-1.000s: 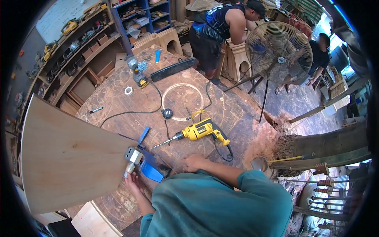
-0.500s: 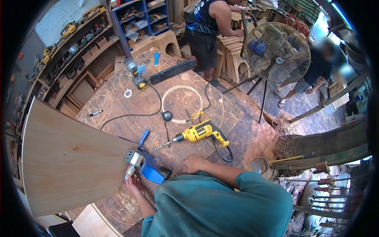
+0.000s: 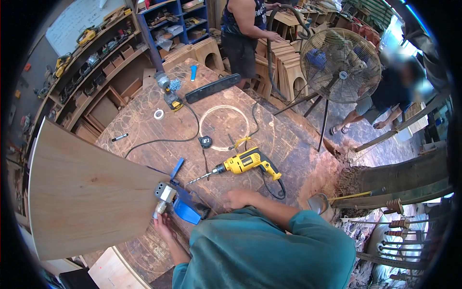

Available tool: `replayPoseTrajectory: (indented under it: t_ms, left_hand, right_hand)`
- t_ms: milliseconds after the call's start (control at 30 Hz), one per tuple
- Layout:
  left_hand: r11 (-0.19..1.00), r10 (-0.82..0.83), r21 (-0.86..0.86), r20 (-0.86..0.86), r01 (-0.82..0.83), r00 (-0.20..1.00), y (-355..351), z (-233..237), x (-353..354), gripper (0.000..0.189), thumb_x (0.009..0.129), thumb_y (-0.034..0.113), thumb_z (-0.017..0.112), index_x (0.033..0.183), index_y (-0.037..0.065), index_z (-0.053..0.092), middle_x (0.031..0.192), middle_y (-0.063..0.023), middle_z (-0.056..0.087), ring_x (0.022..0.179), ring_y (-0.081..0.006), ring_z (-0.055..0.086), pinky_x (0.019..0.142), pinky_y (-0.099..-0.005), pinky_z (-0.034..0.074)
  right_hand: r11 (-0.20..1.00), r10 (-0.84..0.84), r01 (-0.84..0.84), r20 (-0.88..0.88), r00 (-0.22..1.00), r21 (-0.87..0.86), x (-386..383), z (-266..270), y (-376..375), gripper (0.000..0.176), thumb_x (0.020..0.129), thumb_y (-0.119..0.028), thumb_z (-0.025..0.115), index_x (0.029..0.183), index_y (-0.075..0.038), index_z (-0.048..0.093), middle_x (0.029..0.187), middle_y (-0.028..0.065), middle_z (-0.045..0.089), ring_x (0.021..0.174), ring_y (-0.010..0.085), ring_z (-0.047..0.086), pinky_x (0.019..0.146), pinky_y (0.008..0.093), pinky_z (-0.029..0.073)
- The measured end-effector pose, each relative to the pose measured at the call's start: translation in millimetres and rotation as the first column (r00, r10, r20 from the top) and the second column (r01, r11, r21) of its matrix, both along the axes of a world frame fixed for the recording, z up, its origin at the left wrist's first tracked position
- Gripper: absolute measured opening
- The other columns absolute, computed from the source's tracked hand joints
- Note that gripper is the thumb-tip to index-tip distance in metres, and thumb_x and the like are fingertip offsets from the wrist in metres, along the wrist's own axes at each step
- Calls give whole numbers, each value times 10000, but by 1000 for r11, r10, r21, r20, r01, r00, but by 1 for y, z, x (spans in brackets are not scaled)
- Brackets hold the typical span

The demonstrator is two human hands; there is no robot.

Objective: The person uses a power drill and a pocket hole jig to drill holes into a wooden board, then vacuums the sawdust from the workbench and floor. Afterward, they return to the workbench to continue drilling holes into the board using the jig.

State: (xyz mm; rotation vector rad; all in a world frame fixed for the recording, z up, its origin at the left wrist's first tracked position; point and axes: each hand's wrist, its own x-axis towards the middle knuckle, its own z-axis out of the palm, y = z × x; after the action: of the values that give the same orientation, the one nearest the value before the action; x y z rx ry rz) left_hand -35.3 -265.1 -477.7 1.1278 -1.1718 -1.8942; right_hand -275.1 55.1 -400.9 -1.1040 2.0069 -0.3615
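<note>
My left hand has its fingers wrapped on the light-coloured handle of a metal block tool, which sits against the edge of a large wooden panel. Blue plastic parts lie just right of that tool. My right hand rests on the worktable, its fingers partly curled and small in view; whether anything is under them is hidden. Beyond it lies a yellow drill, its long bit pointing left toward the blue parts. A black tape measure sits above the bit.
Another grey and yellow power tool, a tape roll, a marker and a black bar lie farther back. A large fan stands behind the table. Two people are beyond it. Clamps hang at right.
The person at the back has shifted left and turned, and the person behind the fan has moved slightly. The view has shifted a little. My hands stay in nearly the same places.
</note>
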Motion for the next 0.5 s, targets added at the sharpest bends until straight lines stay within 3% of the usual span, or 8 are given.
replayPoseTrajectory:
  t_ms: [267,333,367,433,500]
  left_hand:
    - [1000,16,-4,20,-16,1000,4,5,-2,385,986,363,649,1267,110,577,1098,1,664,950,-121,631,765,-273,466]
    - [999,33,4,59,-33,998,7,12,-6,386,990,353,643,1276,102,576,1111,1,664,939,-123,635,757,-276,469]
    - [999,46,3,64,-46,997,6,10,-4,386,990,353,643,1276,102,576,1111,1,664,939,-123,635,757,-276,469]
    - [1000,-8,-14,54,9,998,2,4,-1,387,995,340,636,1290,98,571,1129,-1,664,966,-128,638,783,-293,466]
    - [1000,13,-6,72,-13,997,2,5,0,385,996,328,634,1296,96,569,1135,-2,664,979,-132,641,796,-299,465]
  right_hand:
    - [996,-54,49,-67,996,-71,-41,58,15,573,902,-492,629,1359,-148,594,1197,210,677,1102,416,633,951,503,503]
    - [949,-194,168,-73,978,-267,-53,51,23,449,898,-416,623,1237,-126,672,1161,187,694,1059,387,657,910,479,523]
    - [951,-181,157,-69,981,-267,-61,54,28,449,898,-416,623,1237,-126,672,1161,187,694,1059,387,657,910,479,523]
    - [885,-301,297,46,953,-359,-85,64,35,405,895,-408,631,1186,-136,706,1110,175,710,1027,371,671,898,461,527]
    - [822,-425,393,14,905,-412,-105,69,45,388,893,-397,630,1170,-138,715,1071,173,717,1010,364,679,888,446,530]
